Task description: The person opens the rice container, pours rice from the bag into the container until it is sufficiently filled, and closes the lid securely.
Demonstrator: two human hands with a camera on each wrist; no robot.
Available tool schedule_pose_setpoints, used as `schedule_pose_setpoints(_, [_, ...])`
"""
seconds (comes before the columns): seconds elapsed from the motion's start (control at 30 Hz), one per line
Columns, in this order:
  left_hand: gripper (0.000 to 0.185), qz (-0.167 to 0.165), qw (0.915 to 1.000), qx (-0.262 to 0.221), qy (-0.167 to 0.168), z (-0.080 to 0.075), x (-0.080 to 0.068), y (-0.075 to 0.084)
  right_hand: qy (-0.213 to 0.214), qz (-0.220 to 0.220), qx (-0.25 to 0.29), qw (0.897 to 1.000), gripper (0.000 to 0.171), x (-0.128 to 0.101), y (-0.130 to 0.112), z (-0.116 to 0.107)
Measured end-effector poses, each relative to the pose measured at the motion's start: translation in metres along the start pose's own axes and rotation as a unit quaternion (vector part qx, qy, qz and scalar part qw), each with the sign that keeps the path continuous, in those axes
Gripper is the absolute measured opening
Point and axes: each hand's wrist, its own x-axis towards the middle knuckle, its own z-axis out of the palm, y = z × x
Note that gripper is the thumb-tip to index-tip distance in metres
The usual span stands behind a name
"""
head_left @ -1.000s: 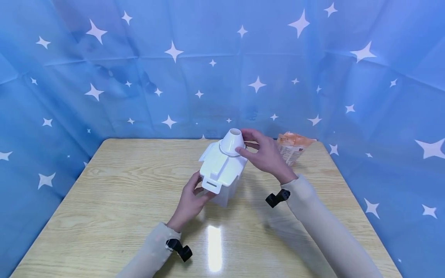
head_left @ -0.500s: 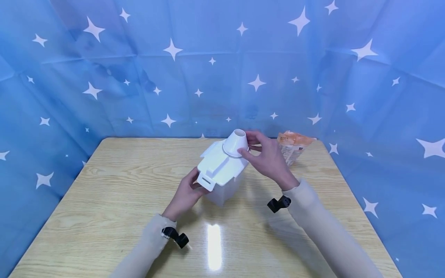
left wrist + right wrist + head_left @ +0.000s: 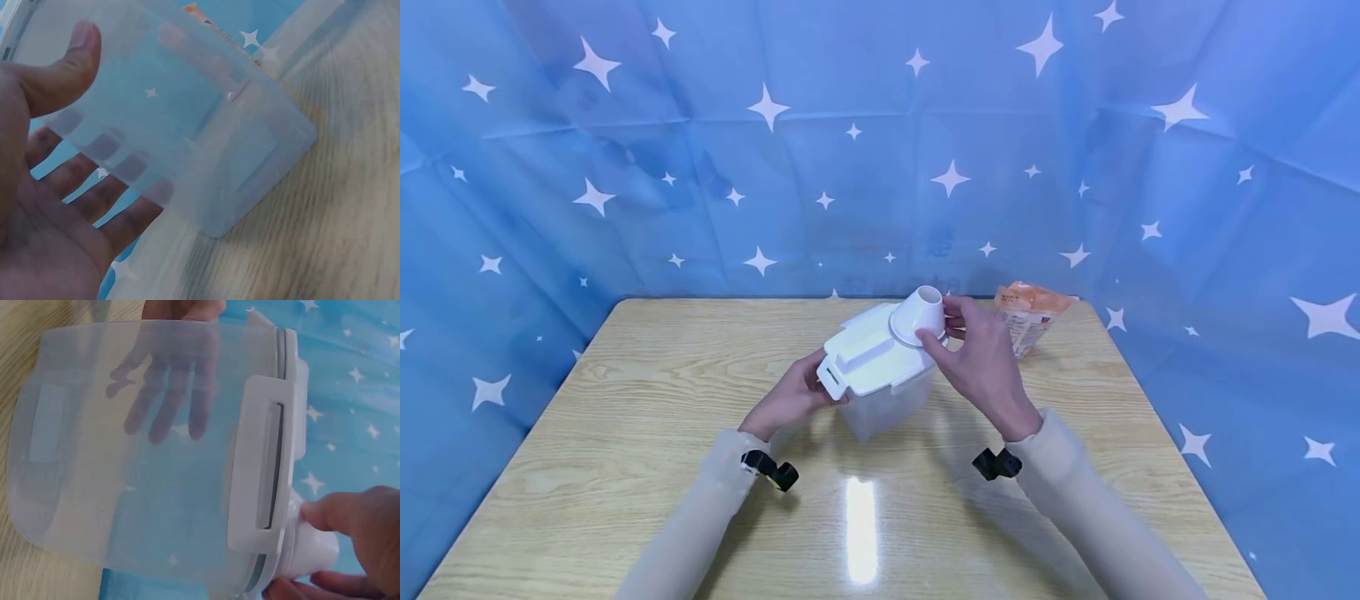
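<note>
A translucent plastic container (image 3: 886,402) with a white lid (image 3: 868,358) stands on the wooden table (image 3: 625,433), tilted. A white funnel-shaped spout (image 3: 919,315) sits on the lid. My left hand (image 3: 790,398) holds the container's left side, thumb on the near wall (image 3: 75,62) and fingers (image 3: 112,187) behind it, showing through the plastic. My right hand (image 3: 983,358) grips the spout (image 3: 309,547) with thumb and fingers. In the right wrist view the container (image 3: 137,450) looks empty and the lid's clasp (image 3: 265,465) faces the camera.
An orange snack bag (image 3: 1028,315) stands at the table's back right, just behind my right hand. Blue star-patterned cloth (image 3: 880,150) walls in the table on three sides. Bare tabletop lies at the left and front.
The container has turned anticlockwise and tilted, its clasp end swinging left. My left hand moved left and up along its side. My right hand stayed on the spout.
</note>
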Motion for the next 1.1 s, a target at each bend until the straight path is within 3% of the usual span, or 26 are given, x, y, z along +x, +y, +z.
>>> schedule_pose_setpoints(0.13, [0.073, 0.003, 1.0, 0.004, -0.001, -0.001, -0.002, 0.001, -0.02, 0.021, 0.023, 0.999, 0.048, 0.001, 0.002, -0.006])
schedule_pose_setpoints(0.27, [0.078, -0.019, 0.9997, 0.004, 0.014, 0.005, -0.01, 0.001, -0.051, 0.035, 0.058, 0.996, 0.052, 0.005, 0.008, -0.014])
schedule_pose_setpoints(0.37, [0.085, -0.028, 0.9987, 0.013, 0.041, 0.011, -0.016, 0.003, -0.077, 0.018, 0.077, 0.994, 0.057, 0.012, 0.014, -0.019])
schedule_pose_setpoints(0.53, [0.095, -0.006, 0.9954, 0.018, 0.094, 0.026, -0.024, 0.003, -0.131, -0.026, 0.088, 0.987, 0.062, 0.027, 0.023, -0.024])
schedule_pose_setpoints(0.83, [0.118, 0.029, 0.9776, 0.067, 0.198, 0.061, -0.027, 0.001, -0.187, -0.054, 0.143, 0.97, 0.06, 0.046, 0.032, -0.026])
schedule_pose_setpoints(0.97, [0.117, 0.042, 0.9682, 0.073, 0.236, 0.072, -0.025, 0.0, -0.197, -0.054, 0.15, 0.967, 0.055, 0.047, 0.036, -0.024])
schedule_pose_setpoints(1.1, [0.108, 0.03, 0.9634, 0.076, 0.255, 0.076, -0.023, 0.0, -0.198, -0.048, 0.159, 0.966, 0.051, 0.046, 0.039, -0.021])
